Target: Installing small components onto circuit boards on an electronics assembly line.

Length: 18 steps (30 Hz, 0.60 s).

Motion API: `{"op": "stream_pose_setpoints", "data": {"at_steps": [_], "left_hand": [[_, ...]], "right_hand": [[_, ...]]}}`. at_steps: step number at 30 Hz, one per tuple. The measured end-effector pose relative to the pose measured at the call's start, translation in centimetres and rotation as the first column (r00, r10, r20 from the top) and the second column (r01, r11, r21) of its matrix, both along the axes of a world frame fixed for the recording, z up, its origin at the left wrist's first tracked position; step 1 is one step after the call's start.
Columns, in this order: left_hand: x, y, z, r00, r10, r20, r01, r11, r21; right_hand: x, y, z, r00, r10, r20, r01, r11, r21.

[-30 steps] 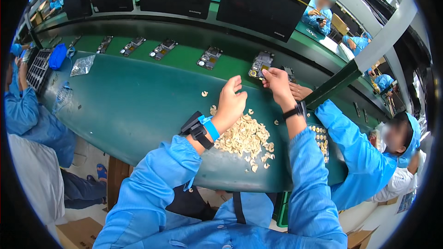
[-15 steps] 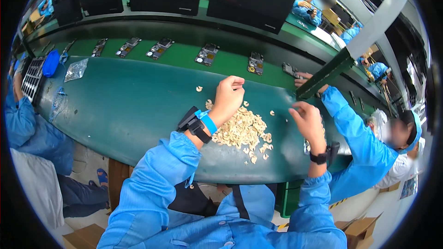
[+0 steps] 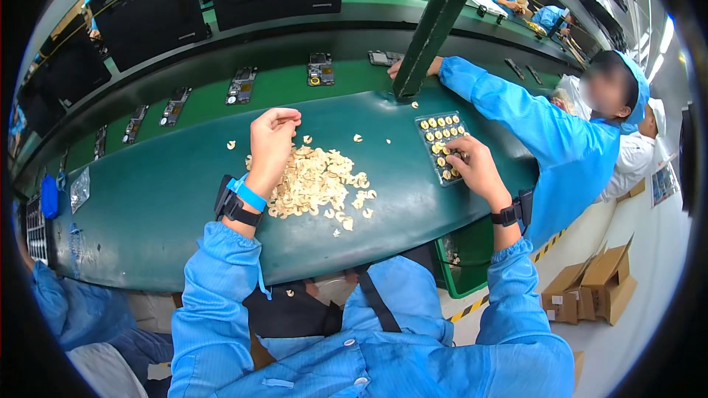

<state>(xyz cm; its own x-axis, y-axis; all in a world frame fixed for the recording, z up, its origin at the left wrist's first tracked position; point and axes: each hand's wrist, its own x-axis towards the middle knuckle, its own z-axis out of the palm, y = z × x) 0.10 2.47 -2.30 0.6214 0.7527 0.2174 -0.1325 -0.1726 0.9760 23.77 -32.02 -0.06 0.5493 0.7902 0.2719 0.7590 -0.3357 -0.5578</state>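
My right hand (image 3: 479,169) is over a clear tray (image 3: 432,149) holding rows of small round gold-and-black parts (image 3: 441,134). Its thumb and fingertips close on one of these parts, which still sits among the others. To the left, my left hand (image 3: 271,141) hovers at the upper left edge of a heap of small cream C-shaped pieces (image 3: 313,184). Its fingers are pressed together, and whatever they may hold is too small or hidden to make out. Several loose cream pieces lie scattered round the heap on the dark green mat (image 3: 169,199).
A green post (image 3: 424,55) rises behind the tray. Circuit boards (image 3: 320,70) line the strip beyond the mat. A co-worker's blue sleeve (image 3: 509,103) reaches in from the right. A green bin (image 3: 468,262) is below the front edge, with cardboard boxes (image 3: 608,284) on the floor.
The view has turned right, bringing the tray into plain sight. My right hand has gone from beside the mat's right part to the tray's parts. My left hand stays closed by the heap.
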Motion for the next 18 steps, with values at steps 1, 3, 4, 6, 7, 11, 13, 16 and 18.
{"op": "stream_pose_setpoints", "data": {"at_steps": [1, 3, 4, 6, 7, 11, 13, 16, 18], "left_hand": [[0.1, -0.1, 0.0, 1.000, -0.006, -0.001, 0.006, 1.000, -0.001], [0.0, -0.3, 0.0, 1.000, -0.010, -0.009, 0.010, 1.000, -0.007], [-0.1, -0.4, 0.1, 1.000, -0.007, -0.015, 0.007, 1.000, -0.016], [-0.1, -0.3, 0.1, 1.000, -0.010, -0.013, 0.010, 1.000, -0.018], [-0.2, -0.3, 0.1, 1.000, -0.010, -0.007, 0.010, 1.000, -0.021], [0.2, -0.8, 0.3, 0.999, -0.027, 0.020, 0.027, 1.000, 0.000], [0.2, -1.1, 0.4, 0.998, -0.059, 0.028, 0.058, 0.998, 0.021], [0.2, -2.0, 0.8, 0.994, -0.106, 0.025, 0.106, 0.994, 0.010], [0.1, -2.3, 1.1, 0.987, -0.159, -0.029, 0.159, 0.987, 0.007]], "right_hand": [[0.0, 0.1, -0.1, 1.000, -0.017, 0.018, 0.017, 1.000, 0.005], [0.1, 0.2, -0.4, 0.999, -0.035, 0.033, 0.035, 0.999, 0.010], [0.3, 0.4, -0.6, 0.992, -0.026, 0.125, 0.027, 1.000, -0.007], [0.2, 0.7, -0.8, 0.977, -0.010, 0.213, 0.016, 0.999, -0.027], [0.0, 0.9, -0.7, 0.960, -0.013, 0.279, 0.021, 0.999, -0.026], [0.2, 1.3, -1.1, 0.920, -0.031, 0.390, 0.053, 0.998, -0.046], [0.2, 2.1, -1.2, 0.878, -0.082, 0.472, 0.080, 0.997, 0.024], [0.1, 3.7, -0.8, 0.937, -0.242, 0.252, 0.226, 0.970, 0.090], [1.2, 4.4, -0.8, 0.922, -0.254, 0.293, 0.225, 0.966, 0.129]]}}
